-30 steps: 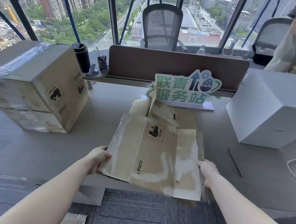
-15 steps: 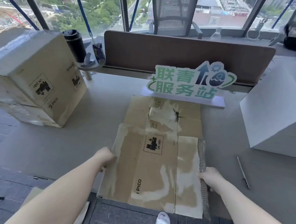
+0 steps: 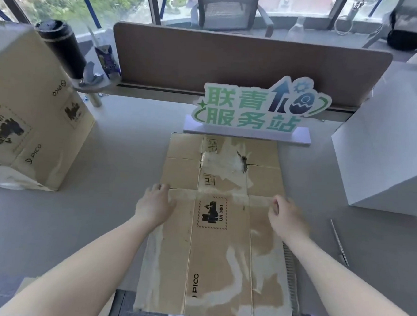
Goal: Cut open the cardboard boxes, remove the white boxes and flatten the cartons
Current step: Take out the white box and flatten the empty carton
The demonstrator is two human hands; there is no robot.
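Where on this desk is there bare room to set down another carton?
Bare grey desk lies between the flattened carton and the brown boxes on the left. The right strip toward the white boxes is narrower and holds a thin tool. The sign crowds the far side.

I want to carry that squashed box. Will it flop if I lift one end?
Probably, somewhat. The carton lies flat with several fold lines across it, so it would likely bend there. It looks thin, so probably light. Its near end overhangs the desk edge, so a push might slide it off.
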